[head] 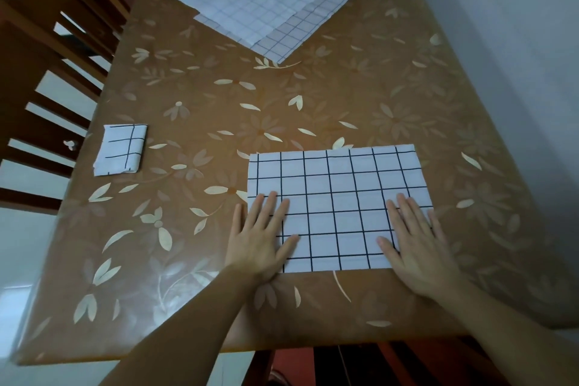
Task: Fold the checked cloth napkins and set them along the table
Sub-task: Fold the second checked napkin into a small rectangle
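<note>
- Flatly, a white checked napkin, now an oblong with dark grid lines, is lying near the table's near edge.
- Left hand and right hand are pressing down on its near corners, fingers spread, palms flat, gripping nothing.
- A small folded napkin is sitting just inside the left edge.
- Two unfolded napkins are overlapping at the far end.
- Glossy brown floral table cover is lying bare between them; a slatted wooden chair is flanking the left side.
</note>
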